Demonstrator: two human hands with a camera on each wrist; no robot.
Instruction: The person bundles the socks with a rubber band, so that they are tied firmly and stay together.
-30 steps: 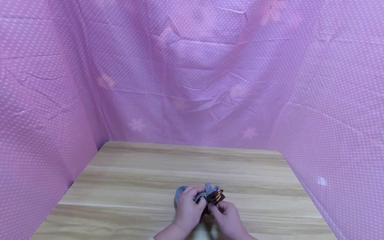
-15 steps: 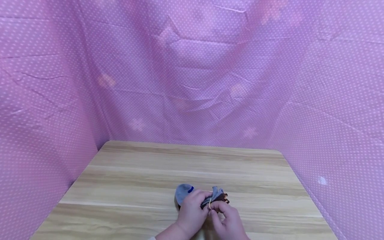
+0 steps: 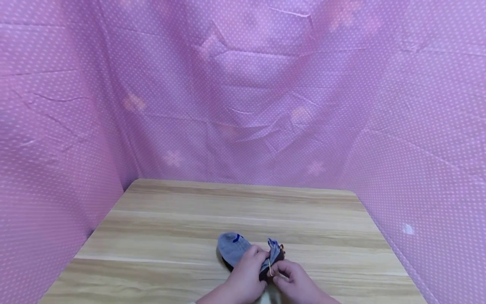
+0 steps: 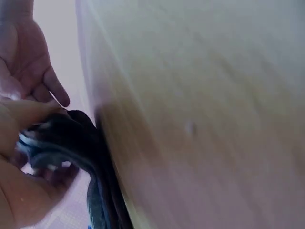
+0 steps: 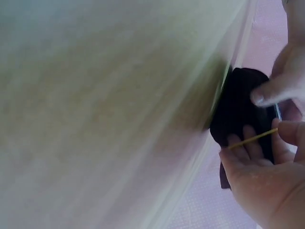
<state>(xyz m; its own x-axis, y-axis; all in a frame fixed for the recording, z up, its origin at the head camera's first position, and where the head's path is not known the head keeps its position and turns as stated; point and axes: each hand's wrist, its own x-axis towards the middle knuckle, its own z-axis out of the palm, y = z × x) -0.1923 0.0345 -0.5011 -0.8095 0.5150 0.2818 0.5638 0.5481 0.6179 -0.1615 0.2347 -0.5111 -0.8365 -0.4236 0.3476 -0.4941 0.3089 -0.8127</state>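
A bundle of socks lies near the table's front, a grey sock [image 3: 230, 248] with a blue mark on top and a dark sock [image 5: 240, 102] under it. My left hand [image 3: 247, 275] grips the middle of the bundle, thumb on the near side. The gathered end of the bundle, with grey, brown and orange edges, sticks out to the right of that hand. A thin yellow rubber band [image 5: 252, 139] crosses the dark sock. My right hand [image 3: 298, 282] holds the band between thumb and fingers, its other fingertips against the dark sock in the right wrist view.
The wood-grain table [image 3: 171, 223] has rounded far corners. Pink dotted cloth [image 3: 243, 109] hangs behind it and along both sides, close to the table's edges.
The left hand has slid a little right and toward me along the bundle, so more of the grey sock shows. The right hand has moved slightly nearer me, still at the band.
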